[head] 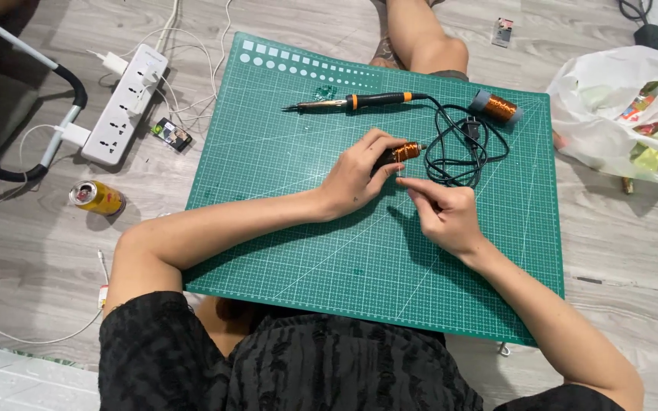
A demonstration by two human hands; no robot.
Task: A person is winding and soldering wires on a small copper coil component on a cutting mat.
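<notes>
A small coil of copper wire (406, 151), wound on a dark core, sits above the middle of the green cutting mat (283, 228), held just off its surface. The left hand (356, 176) is curled around the coil's dark end, fingers closed over it and thumb beneath. The right hand (442, 209) is just below and to the right of the coil, its thumb and forefinger pinched together close to the coil's free end; whether they grip a fine strand of wire is too small to tell.

On the mat beyond the coil lies a soldering iron (352, 101) with an orange and black handle, tip pointing left. Its black cord (458, 148) loops in a tangle just right of the coil. At the mat's far right corner lies a larger spool of copper wire (498, 106) with a grey end.

The mat rests on a pale wooden floor. Left of the mat are a white power strip (125, 103) with plugs and white cables, a small dark gadget (171, 134) near the mat's edge, and a yellow drink can (97, 198) lying on its side. Right of the mat sits a white plastic bag (624, 114) with colourful packets inside. A bare knee (424, 42) shows past the mat's far edge.
</notes>
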